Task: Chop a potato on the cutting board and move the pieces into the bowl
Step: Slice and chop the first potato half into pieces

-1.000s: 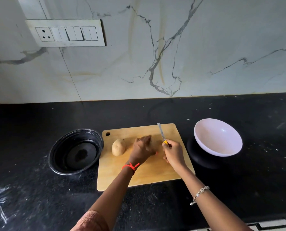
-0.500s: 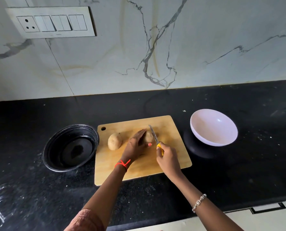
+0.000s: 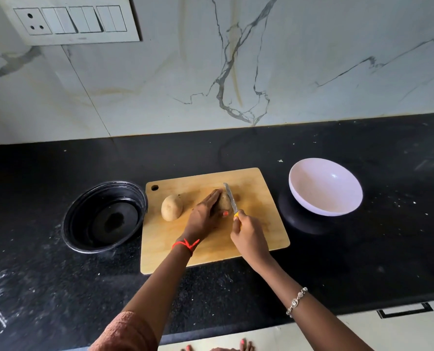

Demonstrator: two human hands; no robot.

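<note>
A wooden cutting board point(image 3: 256, 239) lies on the black counter. On it my left hand point(image 3: 205, 216) presses a potato point(image 3: 224, 201) down, fingers flat over it, so most of the potato is hidden. My right hand point(image 3: 249, 236) grips a small knife point(image 3: 230, 200) by its yellow handle; the blade rests across the right part of that potato. A second, whole potato point(image 3: 171, 207) sits on the board to the left, apart from my hand. The white bowl point(image 3: 325, 187) stands tilted to the right of the board.
A black round container point(image 3: 104, 216) sits left of the board, touching its edge. A marble wall with a switch panel point(image 3: 71, 20) rises behind the counter. A cabinet front with a drawer handle point(image 3: 404, 310) lies below the counter's near edge.
The knife blade has come down from the air onto the potato under my left hand. My left fingers have flattened over it. The camera has tilted downward.
</note>
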